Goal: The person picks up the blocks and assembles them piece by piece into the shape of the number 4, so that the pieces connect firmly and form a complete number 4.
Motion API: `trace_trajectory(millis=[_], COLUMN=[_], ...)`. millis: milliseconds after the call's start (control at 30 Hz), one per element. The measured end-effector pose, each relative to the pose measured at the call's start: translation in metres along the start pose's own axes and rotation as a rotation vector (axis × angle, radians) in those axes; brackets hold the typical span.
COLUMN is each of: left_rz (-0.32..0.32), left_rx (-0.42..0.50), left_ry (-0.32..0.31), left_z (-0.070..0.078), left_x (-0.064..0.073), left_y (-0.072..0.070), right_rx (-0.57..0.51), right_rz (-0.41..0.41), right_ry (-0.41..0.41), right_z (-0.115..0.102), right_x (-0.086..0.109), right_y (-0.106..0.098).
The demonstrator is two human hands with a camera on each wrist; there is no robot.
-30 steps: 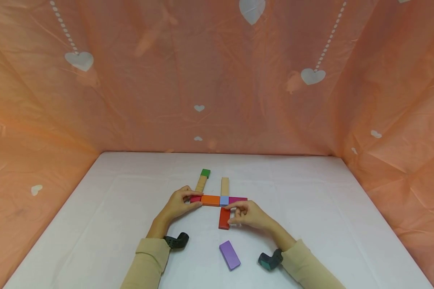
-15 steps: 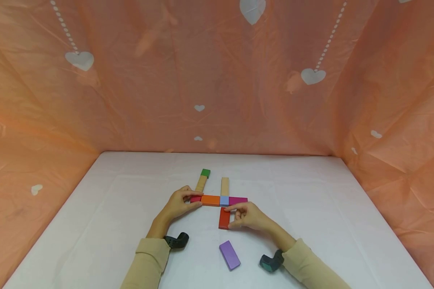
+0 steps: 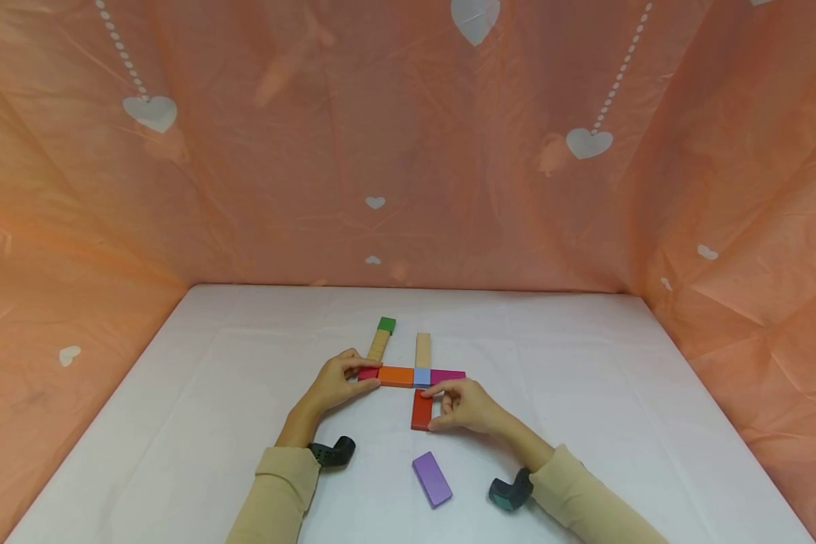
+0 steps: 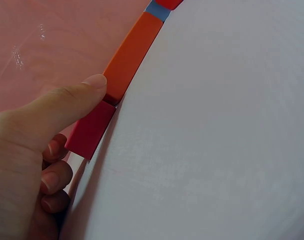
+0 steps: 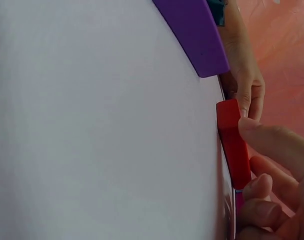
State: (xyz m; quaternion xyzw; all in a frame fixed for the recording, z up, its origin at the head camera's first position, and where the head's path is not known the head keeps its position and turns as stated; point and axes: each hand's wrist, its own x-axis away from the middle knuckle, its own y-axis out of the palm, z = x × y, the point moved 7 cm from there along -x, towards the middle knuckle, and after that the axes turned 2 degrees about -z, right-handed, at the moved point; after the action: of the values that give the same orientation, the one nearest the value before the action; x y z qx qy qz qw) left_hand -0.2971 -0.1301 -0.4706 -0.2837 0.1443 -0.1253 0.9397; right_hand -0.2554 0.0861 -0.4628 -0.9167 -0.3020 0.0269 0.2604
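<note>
Flat coloured blocks lie joined in a figure on the white table. At its left end my left hand (image 3: 333,384) holds a crimson block (image 4: 91,131) between thumb and index finger, the thumb tip reaching the end of the orange block (image 3: 396,377). Further right come a small light-blue block (image 3: 421,377) and a magenta block (image 3: 452,376). Below the blue one, my right hand (image 3: 472,406) grips a red block (image 3: 421,410) lengthwise, index finger at its far end and thumb at its near end. In the right wrist view the thumb presses the red block's near corner.
A purple block (image 3: 432,480) lies apart, nearer the person. Plain wooden pieces (image 3: 378,345) with a green block (image 3: 387,324) at their far end slant up from the crimson block; another wooden block (image 3: 423,350) stands off the blue one. Orange sheeting (image 3: 408,151) surrounds the table.
My right thumb has slid from the red block's side to its near end, and the right forearm has shifted slightly. The left hand and the blocks look the same.
</note>
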Motion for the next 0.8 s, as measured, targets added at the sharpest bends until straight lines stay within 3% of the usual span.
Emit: trace_trajectory(millis=[800], left_rz=[-0.009], left_rx=[0.019], left_ry=[-0.019], left_z=[-0.0008], left_x=[0.0001], left_y=[0.0000], right_rx=[0.011], right_rz=[-0.023], right_ry=[-0.008], right_z=[0.0010], right_x=[-0.0002], right_y=[0.0013])
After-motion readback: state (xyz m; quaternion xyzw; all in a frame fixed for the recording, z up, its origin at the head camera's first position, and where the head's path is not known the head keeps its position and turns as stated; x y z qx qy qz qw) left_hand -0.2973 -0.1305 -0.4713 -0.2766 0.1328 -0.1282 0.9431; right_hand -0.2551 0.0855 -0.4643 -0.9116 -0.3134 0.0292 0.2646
